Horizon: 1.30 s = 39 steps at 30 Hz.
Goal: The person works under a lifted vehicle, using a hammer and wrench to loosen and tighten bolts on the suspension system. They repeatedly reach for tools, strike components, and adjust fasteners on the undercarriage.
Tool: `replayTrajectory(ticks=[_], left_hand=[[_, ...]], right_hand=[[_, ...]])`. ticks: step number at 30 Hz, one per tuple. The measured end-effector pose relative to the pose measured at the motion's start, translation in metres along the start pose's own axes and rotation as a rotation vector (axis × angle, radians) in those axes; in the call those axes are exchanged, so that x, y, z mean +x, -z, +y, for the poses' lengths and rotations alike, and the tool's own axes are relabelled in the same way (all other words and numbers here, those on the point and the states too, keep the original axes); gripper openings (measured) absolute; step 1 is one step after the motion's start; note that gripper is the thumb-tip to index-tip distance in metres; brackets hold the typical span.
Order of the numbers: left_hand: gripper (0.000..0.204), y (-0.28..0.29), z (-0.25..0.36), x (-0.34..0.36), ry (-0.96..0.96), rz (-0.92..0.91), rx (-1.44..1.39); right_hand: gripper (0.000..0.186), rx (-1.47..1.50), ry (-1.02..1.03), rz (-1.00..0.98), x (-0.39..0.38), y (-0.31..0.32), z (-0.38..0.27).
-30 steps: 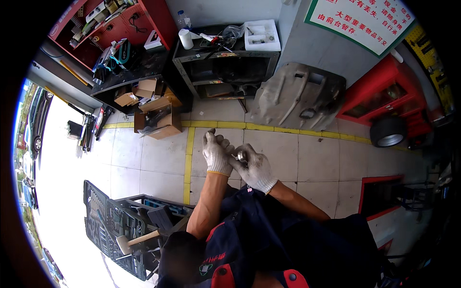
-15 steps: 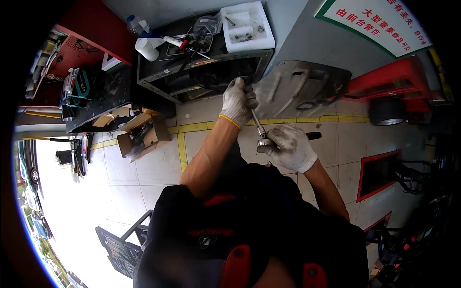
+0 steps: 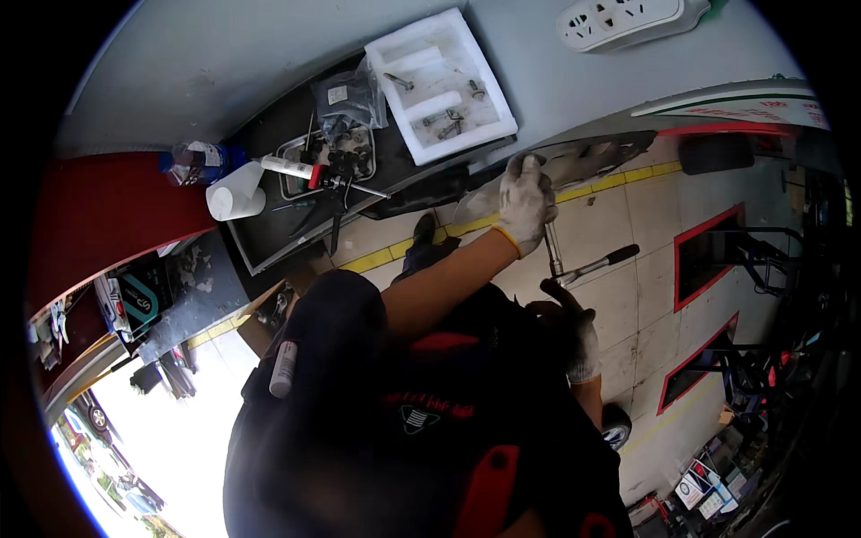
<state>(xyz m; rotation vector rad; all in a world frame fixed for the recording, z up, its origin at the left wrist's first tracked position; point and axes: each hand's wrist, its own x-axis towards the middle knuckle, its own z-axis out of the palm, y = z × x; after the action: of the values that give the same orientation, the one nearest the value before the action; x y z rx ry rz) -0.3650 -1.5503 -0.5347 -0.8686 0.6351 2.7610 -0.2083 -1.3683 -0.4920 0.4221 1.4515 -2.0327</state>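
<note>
My left hand (image 3: 526, 202), in a white knitted glove, is closed around the upper end of a ratchet wrench's extension bar (image 3: 552, 247). The ratchet wrench (image 3: 587, 267) hangs below that fist, its black handle (image 3: 621, 255) pointing right. Just under the ratchet head is my right hand (image 3: 583, 345), gloved and partly in shadow. Its dark fingers look spread and come close to the head; whether they touch it is hard to see. Whatever the top of the bar meets is hidden by my left hand.
A white foam tray (image 3: 498, 108) with several bolts lies on the black bench (image 3: 260, 152). Beside it are a metal tray (image 3: 363, 170), a caulking gun (image 3: 336, 179), a paper roll (image 3: 235, 199) and a bottle (image 3: 197, 163). A grey metal panel (image 3: 583, 166) leans near the wall.
My view has turned and moved closer to the bench. The right hand has come off the ratchet head and dropped below it; the left still grips the bar.
</note>
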Motion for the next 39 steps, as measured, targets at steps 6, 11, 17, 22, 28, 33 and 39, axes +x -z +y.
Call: replayTrajectory(ticks=[6,11,17,22,28,33,39], left_hand=[[0.038,0.024,0.021,0.004,-0.254,-0.306,0.771],[0.043,0.109,0.13,0.092,-0.695,0.267,1.937],[0.027,0.121,0.125,0.153,-0.408,0.236,2.44],[0.029,0.096,0.148,0.095,-0.631,0.236,2.013],[0.048,0.005,-0.039,-0.035,0.048,-0.566,0.55],[0.036,-0.075,-0.164,-0.074,0.079,-0.634,0.44],[0.03,-0.128,-0.271,-0.105,0.114,-0.659,0.583]], right_hand=[[0.041,0.594,0.166,0.03,0.061,-0.016,0.022],[0.029,0.122,0.131,0.374,0.025,-0.044,0.014],[0.028,0.034,0.098,0.383,0.003,-0.019,0.016],[0.033,0.091,0.229,0.519,-0.024,0.01,0.03],[0.041,-0.15,0.396,0.529,-0.067,0.059,0.017],[0.041,-0.208,0.533,0.55,-0.118,0.137,0.009],[0.036,-0.739,0.895,0.915,-0.167,0.214,0.025]])
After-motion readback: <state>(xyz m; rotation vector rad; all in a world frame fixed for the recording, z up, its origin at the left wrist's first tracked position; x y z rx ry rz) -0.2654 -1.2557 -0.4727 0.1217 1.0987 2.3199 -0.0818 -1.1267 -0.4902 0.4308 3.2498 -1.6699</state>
